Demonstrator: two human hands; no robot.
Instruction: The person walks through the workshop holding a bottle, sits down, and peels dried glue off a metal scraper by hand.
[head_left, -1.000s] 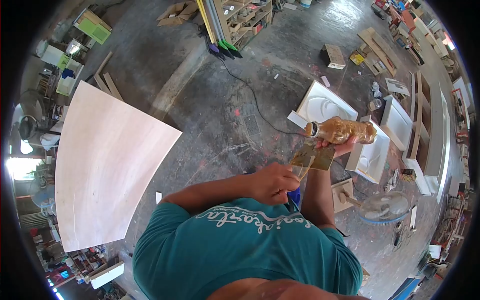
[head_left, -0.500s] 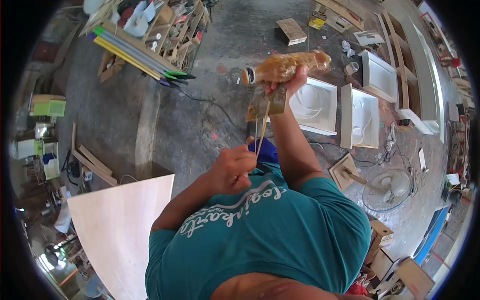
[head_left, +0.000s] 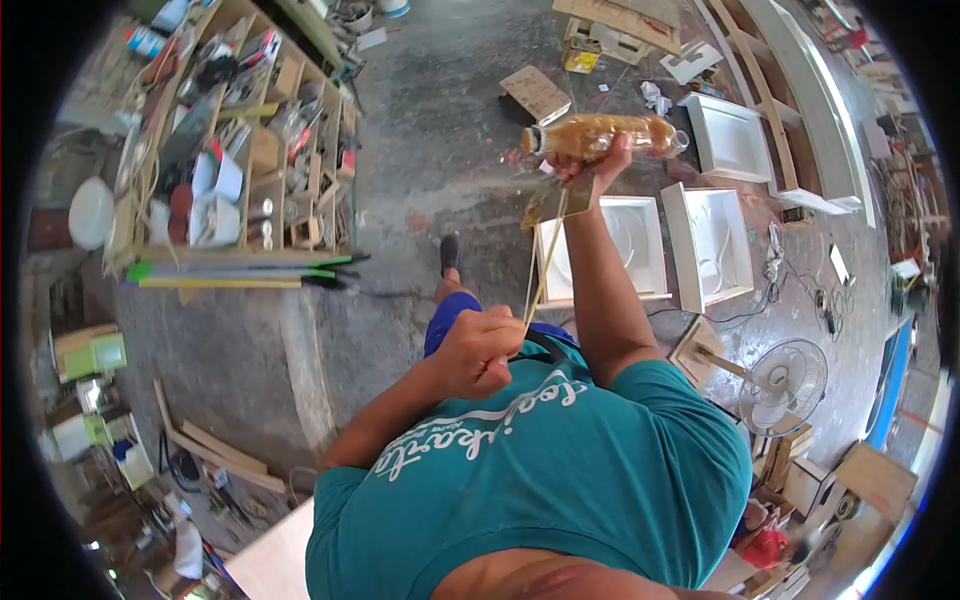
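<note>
My right hand [head_left: 600, 168] grips a clear plastic bottle [head_left: 610, 135] smeared with golden-brown stuff, lying almost level, its neck to the left. Under the bottle, the same hand holds a thin, translucent brownish plate [head_left: 558, 204]. Thin yellowish bands [head_left: 545, 268] stretch from the plate down to my left hand [head_left: 482, 350], which is closed around their lower end in front of my chest. How the bands attach at the plate cannot be made out.
Open shelving with tools [head_left: 250, 150] stands at left. White trays [head_left: 710, 245] lie beyond my right arm, near a standing fan [head_left: 785, 385]. A small box [head_left: 537, 95] is ahead. A pale board [head_left: 275, 555] shows at lower left. Cables lie at right.
The view has swung left, bringing the shelving in and moving the pale board mostly out. The bottle and plate are farther from my left hand, and the bands look longer.
</note>
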